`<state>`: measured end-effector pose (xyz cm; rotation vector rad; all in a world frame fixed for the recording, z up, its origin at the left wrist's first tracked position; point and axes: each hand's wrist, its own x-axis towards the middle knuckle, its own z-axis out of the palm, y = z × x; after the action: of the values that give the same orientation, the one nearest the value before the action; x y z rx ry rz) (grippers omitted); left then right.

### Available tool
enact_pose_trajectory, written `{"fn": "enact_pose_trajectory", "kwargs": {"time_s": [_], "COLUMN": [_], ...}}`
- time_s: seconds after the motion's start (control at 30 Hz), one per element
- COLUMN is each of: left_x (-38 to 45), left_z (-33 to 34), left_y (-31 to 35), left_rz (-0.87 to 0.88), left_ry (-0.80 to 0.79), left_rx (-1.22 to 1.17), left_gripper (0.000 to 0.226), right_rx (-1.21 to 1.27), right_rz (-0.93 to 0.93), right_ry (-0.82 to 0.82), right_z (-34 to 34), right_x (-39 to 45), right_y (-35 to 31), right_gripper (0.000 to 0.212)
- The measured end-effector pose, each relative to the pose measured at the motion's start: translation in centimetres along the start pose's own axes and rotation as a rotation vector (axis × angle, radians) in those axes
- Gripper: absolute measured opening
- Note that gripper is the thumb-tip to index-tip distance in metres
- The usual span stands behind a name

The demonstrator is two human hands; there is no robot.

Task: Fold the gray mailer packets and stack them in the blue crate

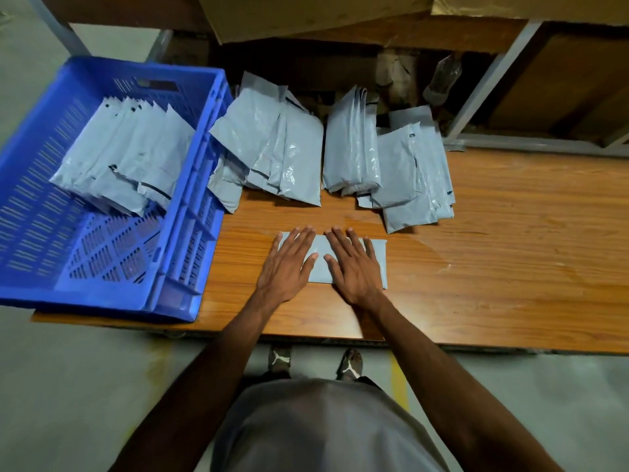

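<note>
Packet piles (326,155) behind pressed packet (376,264); blue crate (183,253) left.

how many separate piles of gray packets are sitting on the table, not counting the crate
2, plus one single packet flat under both hands. One pile lies beside the blue crate, the other pile to its right. Packets underneath are hidden.

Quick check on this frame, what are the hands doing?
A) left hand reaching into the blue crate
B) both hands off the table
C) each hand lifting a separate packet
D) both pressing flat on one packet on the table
D: the left hand and the right hand lie flat, fingers straight, side by side on one gray packet on the wooden table, near its front edge, clear of the blue crate.
</note>
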<state>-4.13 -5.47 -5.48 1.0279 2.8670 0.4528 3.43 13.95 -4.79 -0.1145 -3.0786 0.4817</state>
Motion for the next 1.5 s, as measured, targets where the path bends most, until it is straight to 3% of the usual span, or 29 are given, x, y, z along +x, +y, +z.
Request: {"fn": "enact_pose_trajectory", "kwargs": {"time_s": [0.47,0.63,0.93,1.07,1.5], "left_x": [0.3,0.7,-0.5,-0.6,-0.4], "left_z": [-0.5,-1.8,-1.8,-1.2,-1.5], "left_y": [0.3,-0.2,-2.4,-2.4,-2.4], "left_rz": [-0.043,-0.063,-0.061,-0.058,-0.066], "left_ry": [-0.09,-0.191,-0.143,-0.107,-0.106], "left_rx": [-0.005,-0.178,0.038,0.06,0.035], "left_gripper": [0.063,0.062,0.064,0.064,0.062], "right_rx": [0.011,0.104,0.087,-0.001,0.033], "right_rz": [0.008,0.015,-0.117,-0.099,-0.097], "right_ry": [-0.021,-0.061,-0.059,-0.026,-0.043], "right_z": [0.0,-0.5,-0.3,1.0,1.0], "right_x": [0.1,0.2,1.8,1.7,2.3], "right_y": [0.1,-0.1,-2.9,-2.7,-2.7], "right_gripper": [0.056,0.057,0.059,0.06,0.059]}}
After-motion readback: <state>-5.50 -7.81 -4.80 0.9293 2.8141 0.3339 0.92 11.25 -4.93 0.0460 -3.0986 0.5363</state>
